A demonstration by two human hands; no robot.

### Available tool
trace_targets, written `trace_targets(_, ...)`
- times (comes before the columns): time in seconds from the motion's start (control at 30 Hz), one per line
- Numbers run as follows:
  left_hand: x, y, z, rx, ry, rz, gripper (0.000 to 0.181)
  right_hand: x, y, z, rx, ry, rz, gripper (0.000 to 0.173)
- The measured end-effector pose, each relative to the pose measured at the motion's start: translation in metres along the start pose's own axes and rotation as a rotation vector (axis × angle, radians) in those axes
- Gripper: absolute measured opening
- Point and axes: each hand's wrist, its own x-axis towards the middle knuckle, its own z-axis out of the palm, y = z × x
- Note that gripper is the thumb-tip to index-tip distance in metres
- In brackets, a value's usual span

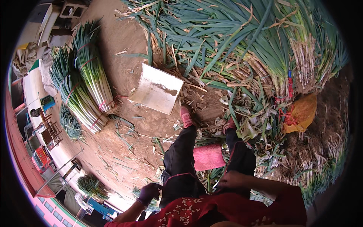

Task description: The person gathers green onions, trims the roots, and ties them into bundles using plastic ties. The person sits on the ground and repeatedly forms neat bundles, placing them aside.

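My left hand (151,194), in a dark glove, hangs beside my left thigh with fingers bent; whether it holds anything is unclear. My bare right hand (230,180) rests by my right thigh, and a small white item (216,185) shows at its fingertips, too small to name surely. Between my legs lies a pink patterned pad (209,157). In front of my feet is a curved white panel (157,88) on the soil. Two large tied bundles of green onions (92,71) lie at the left, with red ties around them.
A big heap of untrimmed green onions (215,31) spreads ahead and right. Peeled leaves (255,122) litter the ground by my right foot. An orange mesh bag (303,115) with red ties lies at the right, near more rooted onions (314,161). A wooden chair (51,133) stands far left.
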Motion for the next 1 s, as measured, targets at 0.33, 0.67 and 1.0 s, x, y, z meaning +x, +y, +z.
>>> trace_targets(0.33, 0.406, 0.067, -0.046, -0.766, 0.573, 0.095, 0.048, 0.377, 0.019, -0.346, -0.461, 0.748, -0.043, 0.051)
trace_targets(0.67, 0.536, 0.110, -0.043, -0.781, 0.712, 0.039, 0.044, 0.498, 0.065, -0.336, -0.743, 0.696, 0.053, 0.020)
trace_targets(1.0, 0.533, 0.113, -0.127, -0.147, 1.103, 0.394, 0.053, 0.423, 0.091, -0.268, -0.539, 0.447, -0.093, 0.048)
